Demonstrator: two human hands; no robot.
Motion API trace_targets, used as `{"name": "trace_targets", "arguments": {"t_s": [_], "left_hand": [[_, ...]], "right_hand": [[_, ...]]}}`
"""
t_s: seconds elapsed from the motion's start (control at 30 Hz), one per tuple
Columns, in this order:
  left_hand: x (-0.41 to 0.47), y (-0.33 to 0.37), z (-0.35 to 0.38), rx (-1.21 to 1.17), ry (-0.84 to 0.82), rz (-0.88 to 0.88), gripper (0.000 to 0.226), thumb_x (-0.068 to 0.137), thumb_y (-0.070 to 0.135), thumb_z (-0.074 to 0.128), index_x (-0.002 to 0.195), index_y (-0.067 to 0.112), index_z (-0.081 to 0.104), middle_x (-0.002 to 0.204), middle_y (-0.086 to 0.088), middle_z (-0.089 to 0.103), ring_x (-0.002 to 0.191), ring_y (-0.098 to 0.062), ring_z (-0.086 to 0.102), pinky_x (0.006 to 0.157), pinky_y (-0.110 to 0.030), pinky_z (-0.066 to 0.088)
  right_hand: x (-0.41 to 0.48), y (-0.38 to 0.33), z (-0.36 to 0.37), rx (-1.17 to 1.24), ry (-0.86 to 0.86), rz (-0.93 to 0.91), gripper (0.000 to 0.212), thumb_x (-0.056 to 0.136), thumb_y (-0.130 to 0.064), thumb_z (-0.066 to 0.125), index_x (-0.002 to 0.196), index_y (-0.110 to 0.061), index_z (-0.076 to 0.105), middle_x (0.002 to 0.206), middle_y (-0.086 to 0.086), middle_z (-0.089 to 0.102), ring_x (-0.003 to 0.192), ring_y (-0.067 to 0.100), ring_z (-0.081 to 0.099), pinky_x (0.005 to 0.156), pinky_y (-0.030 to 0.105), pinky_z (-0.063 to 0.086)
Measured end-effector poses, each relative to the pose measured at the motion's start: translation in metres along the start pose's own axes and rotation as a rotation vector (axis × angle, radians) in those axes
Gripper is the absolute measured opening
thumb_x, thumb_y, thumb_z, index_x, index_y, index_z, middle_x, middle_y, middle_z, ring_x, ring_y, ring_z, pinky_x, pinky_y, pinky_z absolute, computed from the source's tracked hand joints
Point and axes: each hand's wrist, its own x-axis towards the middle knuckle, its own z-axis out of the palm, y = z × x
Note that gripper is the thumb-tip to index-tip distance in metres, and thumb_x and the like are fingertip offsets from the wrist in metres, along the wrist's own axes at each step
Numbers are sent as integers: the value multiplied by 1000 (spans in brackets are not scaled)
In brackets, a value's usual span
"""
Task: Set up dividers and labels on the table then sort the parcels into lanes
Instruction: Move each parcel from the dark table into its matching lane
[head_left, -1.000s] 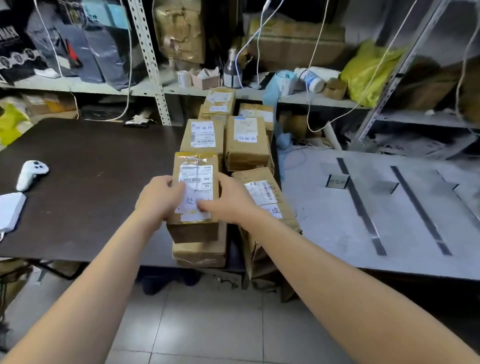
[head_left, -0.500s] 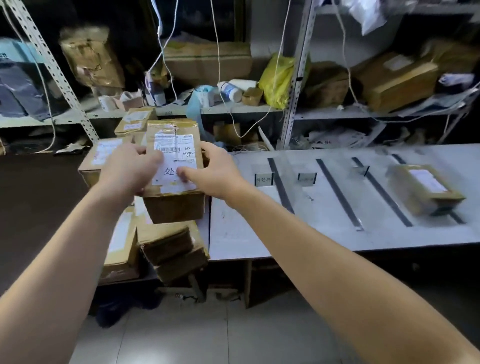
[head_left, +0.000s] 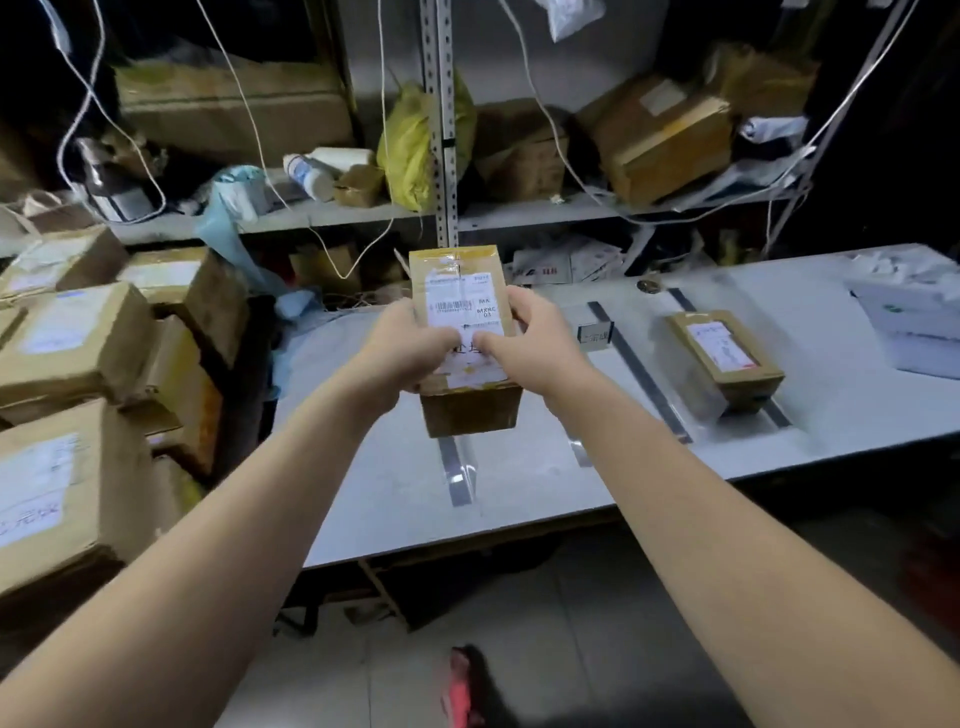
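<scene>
I hold a brown cardboard parcel (head_left: 470, 405) with a white shipping label in the air over the left part of the white table (head_left: 519, 499). My left hand (head_left: 402, 345) grips its left side and my right hand (head_left: 530, 338) its right side, thumbs on the label. Dark divider strips (head_left: 636, 364) run across the table and mark lanes; one strip (head_left: 457, 470) lies right below the parcel. A small label card (head_left: 595, 332) stands near the far edge. Another labelled parcel (head_left: 727, 358) lies in a lane to the right.
A stack of several brown parcels (head_left: 78, 353) fills the left. Metal shelving (head_left: 441, 130) behind the table holds boxes, a yellow bag (head_left: 410, 150) and hanging cables. White papers (head_left: 914, 317) lie at the table's far right. A red object (head_left: 460, 686) sits on the tiled floor.
Both hands lifted the parcel off the stack on the dark table and carried it right. It is now above the white table's lanes, and the view has swung right with it.
</scene>
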Motion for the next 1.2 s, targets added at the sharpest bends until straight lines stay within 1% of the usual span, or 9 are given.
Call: {"name": "trace_targets", "arguments": {"t_s": [0.07, 0.2, 0.3, 0.43, 0.6, 0.77, 0.9, 1.03, 1.2], "left_hand": [[25, -5, 32, 24, -77, -15, 35, 93, 8, 60, 122, 27, 66, 105, 7, 70, 79, -6, 66, 54, -24, 51], [78, -30, 77, 56, -162, -131, 31, 86, 9, 59, 110, 25, 70, 98, -3, 75, 84, -30, 73, 67, -39, 61], [107, -50, 101, 97, -203, -218, 35, 84, 6, 53, 112, 21, 67, 95, -8, 72, 77, -32, 69, 67, -46, 62], [134, -74, 127, 199, -283, -327, 45, 82, 4, 46, 118, 25, 61, 101, -7, 68, 89, -34, 69, 74, -55, 62], [170, -114, 161, 219, -277, -416, 64, 71, 16, 55, 135, 17, 54, 115, -10, 65, 89, -33, 68, 56, -37, 60], [186, -151, 184, 181, -147, -487, 62, 71, 18, 60, 131, 11, 45, 119, -6, 65, 104, -30, 64, 86, -42, 58], [170, -126, 186, 281, -38, -456, 49, 92, 13, 60, 134, 5, 38, 125, -14, 61, 115, -36, 59, 82, -35, 46], [156, -100, 157, 472, 66, -342, 68, 96, 26, 61, 154, 8, 32, 150, -14, 48, 137, -31, 46, 106, -38, 41], [119, -72, 64, 760, 297, -225, 54, 96, 33, 58, 145, 14, 43, 142, -7, 53, 129, -30, 51, 99, -45, 47]], "right_hand": [[19, 23, -18, -37, -8, 76, 48, 90, -11, 72, 133, -28, 59, 119, -13, 70, 96, 1, 66, 77, 24, 57], [65, 79, -31, -108, 2, 221, 46, 85, -10, 75, 126, -24, 61, 120, -6, 73, 103, 13, 70, 92, 40, 59], [94, 118, -29, -178, -40, 308, 51, 82, -12, 75, 130, -24, 62, 121, -6, 73, 103, 12, 70, 91, 38, 59], [117, 161, -20, -239, -92, 388, 47, 84, -13, 75, 128, -23, 62, 122, -8, 72, 103, 15, 68, 88, 35, 58], [139, 199, -13, -395, -141, 443, 45, 85, -21, 76, 127, -23, 60, 119, -7, 67, 110, 21, 64, 88, 33, 52], [150, 222, -10, -418, -139, 424, 53, 82, -18, 79, 130, -22, 57, 130, 0, 68, 116, 24, 64, 86, 30, 50], [157, 219, -12, -462, -167, 347, 45, 81, -19, 75, 123, -22, 59, 122, 2, 69, 109, 27, 65, 82, 33, 54], [169, 180, -5, -572, -238, 108, 47, 88, -23, 68, 132, -20, 56, 129, 4, 61, 122, 29, 53, 85, 35, 47], [174, 94, 32, -702, -448, -263, 57, 95, -36, 62, 147, -19, 45, 150, 2, 48, 137, 28, 40, 102, 41, 41]]}}
